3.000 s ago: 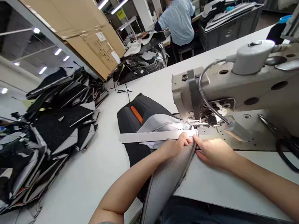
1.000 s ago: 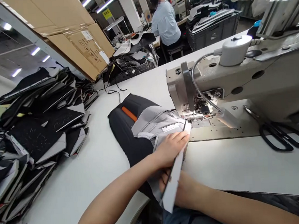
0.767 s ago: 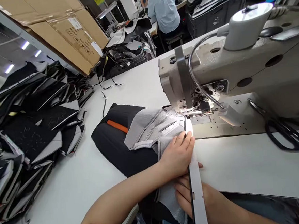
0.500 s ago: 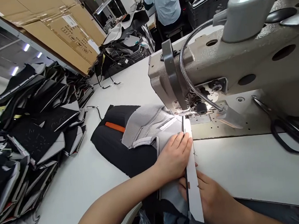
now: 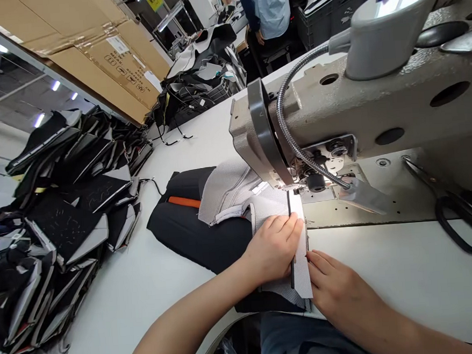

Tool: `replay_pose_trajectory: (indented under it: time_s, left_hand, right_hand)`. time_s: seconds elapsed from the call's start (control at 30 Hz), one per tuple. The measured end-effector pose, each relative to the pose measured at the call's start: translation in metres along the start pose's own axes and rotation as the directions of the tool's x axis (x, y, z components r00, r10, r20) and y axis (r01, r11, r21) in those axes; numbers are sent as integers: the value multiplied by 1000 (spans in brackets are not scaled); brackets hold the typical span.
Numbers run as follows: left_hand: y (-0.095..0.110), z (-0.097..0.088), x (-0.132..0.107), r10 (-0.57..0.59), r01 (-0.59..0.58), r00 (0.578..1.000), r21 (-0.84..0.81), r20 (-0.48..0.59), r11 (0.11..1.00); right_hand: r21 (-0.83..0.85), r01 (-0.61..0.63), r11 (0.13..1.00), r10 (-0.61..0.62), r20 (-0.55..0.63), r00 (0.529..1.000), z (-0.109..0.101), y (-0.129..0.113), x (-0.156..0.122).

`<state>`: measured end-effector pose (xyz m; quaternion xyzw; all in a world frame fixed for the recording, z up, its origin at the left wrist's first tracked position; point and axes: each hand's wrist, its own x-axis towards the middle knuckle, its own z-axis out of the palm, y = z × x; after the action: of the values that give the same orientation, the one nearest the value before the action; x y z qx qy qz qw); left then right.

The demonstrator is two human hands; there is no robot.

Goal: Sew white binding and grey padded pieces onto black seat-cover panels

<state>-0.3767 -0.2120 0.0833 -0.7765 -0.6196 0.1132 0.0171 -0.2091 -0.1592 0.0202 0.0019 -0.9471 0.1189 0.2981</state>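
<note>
**Grey mesh (image 5: 229,191) at the sewing machine (image 5: 376,102)**

Left hand (image 5: 273,247) lay palm down on the white strip (image 5: 300,242), fingers together, pressing rather than gripping. Right hand (image 5: 340,283) was open, fingers slightly spread, fingertips at the strip's right edge; it had hold of nothing I could see.

The strip lay on top of the mesh and ran from just below the presser foot (image 5: 297,188) toward the person, with a dark line along its length. The mesh sat in layers under both hands, its near end reaching the table's edge. Its far part was bunched up on a black panel (image 5: 195,234) with an orange stripe (image 5: 183,202), beside the machine's lit needle area.

Black-handled scissors (image 5: 461,226) lay on the machine bed to the right. A tall stack of black and grey cut pieces (image 5: 69,221) stood on the white table (image 5: 387,263) to the left, well apart from the hands. Farther off, a co-worker (image 5: 266,2) in a pale blue shirt sat with their back turned, near a crate of panels (image 5: 329,8).
</note>
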Motion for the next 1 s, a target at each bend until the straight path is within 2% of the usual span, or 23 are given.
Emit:
replay_pose_trajectory:
  time_s: [0.17,0.3,0.4,0.53,0.63,0.77,0.83,0.9,1.0]
  left_hand:
    - [1,3,-1,-10,10,1000,1,-19,1000]
    - [1,10,-2,-24,24,999,-1,-48,1000]
    - [-3,19,0,-15,15,994,4,-109,1000]
    - [-8,30,4,-24,24,974,-6,-226,1000]
    - [-11,35,8,-28,29,954,-3,-298,1000]
    - [-11,36,14,-56,59,949,1,-311,998]
    - [-10,36,15,-98,90,949,-38,-299,995]
    - [-10,36,15,-139,105,933,-118,-332,987]
    - [-11,40,15,-200,80,876,-277,-439,958]
  right_hand:
    - [-19,13,1000,-12,48,999,-3,7,-2]
    - [-29,-33,999,33,2,999,-2,11,-3]
    - [-98,-79,992,79,-5,997,-3,13,4]
    - [-195,-97,976,113,75,991,-6,18,15]
    - [-235,-92,968,115,84,990,-7,25,19]
    - [-261,-52,964,72,66,995,-5,39,20]
    - [-273,-16,962,30,46,998,-4,44,19]
    - [-279,10,960,-2,31,1000,-4,46,19]
    - [-287,-2,958,5,13,1000,-5,47,19]
